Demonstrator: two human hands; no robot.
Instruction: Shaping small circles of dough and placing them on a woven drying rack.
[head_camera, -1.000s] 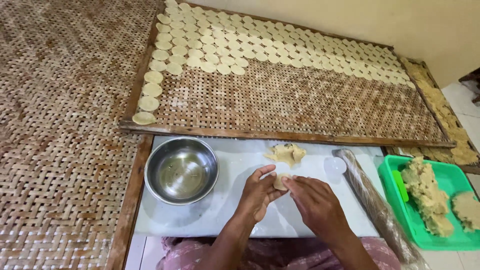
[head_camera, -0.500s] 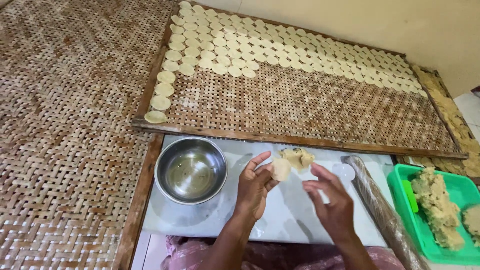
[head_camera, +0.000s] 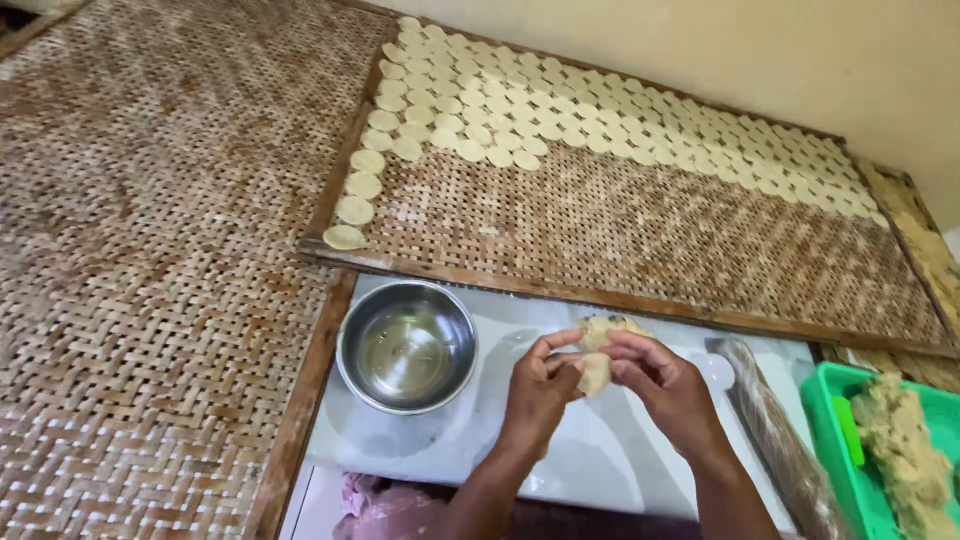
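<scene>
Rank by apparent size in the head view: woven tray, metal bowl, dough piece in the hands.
1. Woven tray, largest by far.
2. Metal bowl.
3. Dough piece, smallest, partly hidden by the fingers.

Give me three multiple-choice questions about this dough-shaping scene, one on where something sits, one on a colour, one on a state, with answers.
1. Where is the round steel bowl?
A. on the white board, on the left hand's side
B. inside the green plastic tub
C. on the woven bamboo drying tray

2. What colour is the plastic tub at the right edge?
A. red
B. green
C. blue

3. What is the state of the small pale dough lump?
A. lying flat among the discs on the tray
B. sitting in the bowl
C. pinched between the left hand and the right hand

Answers:
1 A, the bowl rests on the board beside the left hand.
2 B, its rim and wall are bright green.
3 C, fingertips of both hands close on it above the board.
</scene>
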